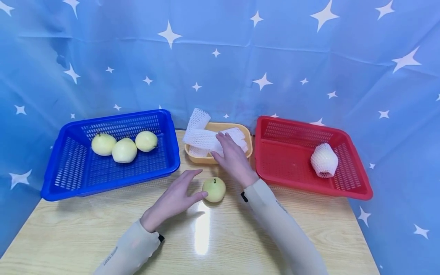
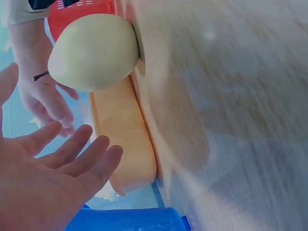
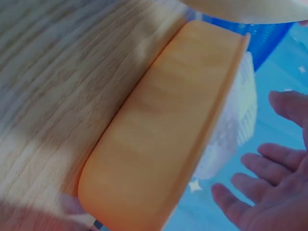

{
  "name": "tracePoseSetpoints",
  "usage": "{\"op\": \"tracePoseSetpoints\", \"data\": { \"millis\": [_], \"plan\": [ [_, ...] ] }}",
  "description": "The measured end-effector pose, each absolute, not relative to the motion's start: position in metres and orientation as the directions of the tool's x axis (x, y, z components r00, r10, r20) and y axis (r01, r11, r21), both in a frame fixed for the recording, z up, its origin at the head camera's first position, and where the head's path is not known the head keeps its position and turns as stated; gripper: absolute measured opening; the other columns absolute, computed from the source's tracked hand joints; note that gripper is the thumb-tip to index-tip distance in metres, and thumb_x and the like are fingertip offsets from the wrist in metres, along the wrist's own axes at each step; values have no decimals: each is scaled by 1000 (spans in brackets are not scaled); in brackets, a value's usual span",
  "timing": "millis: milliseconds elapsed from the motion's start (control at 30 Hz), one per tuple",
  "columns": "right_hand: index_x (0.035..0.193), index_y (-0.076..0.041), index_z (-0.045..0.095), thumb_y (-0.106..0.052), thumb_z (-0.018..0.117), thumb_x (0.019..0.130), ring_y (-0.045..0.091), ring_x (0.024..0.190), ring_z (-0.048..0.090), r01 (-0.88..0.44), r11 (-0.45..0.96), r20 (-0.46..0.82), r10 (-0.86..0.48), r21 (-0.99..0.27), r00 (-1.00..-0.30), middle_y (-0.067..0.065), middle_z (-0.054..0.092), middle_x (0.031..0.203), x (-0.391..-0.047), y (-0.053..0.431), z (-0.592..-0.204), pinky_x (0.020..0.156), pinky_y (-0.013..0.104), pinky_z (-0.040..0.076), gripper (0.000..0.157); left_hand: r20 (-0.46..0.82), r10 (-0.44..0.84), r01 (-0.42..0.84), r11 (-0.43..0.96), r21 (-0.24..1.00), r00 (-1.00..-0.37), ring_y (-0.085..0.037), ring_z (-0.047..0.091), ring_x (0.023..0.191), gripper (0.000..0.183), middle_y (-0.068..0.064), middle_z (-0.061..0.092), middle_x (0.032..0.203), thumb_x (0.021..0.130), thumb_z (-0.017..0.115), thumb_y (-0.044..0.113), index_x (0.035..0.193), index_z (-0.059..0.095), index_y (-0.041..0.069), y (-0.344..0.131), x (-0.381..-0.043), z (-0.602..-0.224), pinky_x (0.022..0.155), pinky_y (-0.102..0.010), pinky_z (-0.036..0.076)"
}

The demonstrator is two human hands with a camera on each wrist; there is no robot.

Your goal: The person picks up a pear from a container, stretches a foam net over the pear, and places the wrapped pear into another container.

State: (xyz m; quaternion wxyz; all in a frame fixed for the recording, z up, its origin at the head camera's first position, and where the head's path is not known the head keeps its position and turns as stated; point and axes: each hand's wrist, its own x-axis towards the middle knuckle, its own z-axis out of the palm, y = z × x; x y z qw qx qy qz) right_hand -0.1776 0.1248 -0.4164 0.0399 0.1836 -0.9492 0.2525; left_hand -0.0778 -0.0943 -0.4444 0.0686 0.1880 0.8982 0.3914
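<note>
A pale yellow-green pear (image 1: 214, 190) stands on the table, stem up, between my two hands. My left hand (image 1: 176, 196) is beside it on the left, fingers extended and thumb tip right at its side; in the left wrist view the palm (image 2: 43, 178) holds nothing. Over the orange bin (image 1: 201, 158) reaches my right hand (image 1: 233, 156), its fingers loosely spread above the white foam net sleeves (image 1: 203, 139). In the right wrist view those fingers (image 3: 262, 168) are apart from the sleeves and hold nothing.
At the left a blue basket (image 1: 123, 181) holds 3 bare pears (image 1: 124, 150). A red basket (image 1: 285, 160) at the right contains one pear in a foam net (image 1: 324, 160). Behind everything hangs a blue star-patterned cloth (image 1: 213, 68), close to the table's back edge.
</note>
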Motion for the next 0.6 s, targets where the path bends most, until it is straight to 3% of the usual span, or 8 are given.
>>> {"op": "tracePoseSetpoints", "data": {
  "millis": [367,600],
  "plan": [
    [147,0,54,-19,70,100,35,146,42,-391,853,187,-346,-344,-919,17,48,156,-196,117,-431,115,49,41,53,107,343,305,599,741,-933,-34,51,138,64,-10,54,150,98,72,41,151,52,10,-98,-80,-445,111,-56,43],
    [131,2,68,-10,65,102,35,137,54,-422,846,327,-319,-324,-890,19,58,146,-198,117,-438,111,48,45,32,148,336,323,560,763,-930,-32,52,137,53,-8,56,148,105,60,40,149,54,10,-97,-79,-446,112,-55,43]
  ]
}}
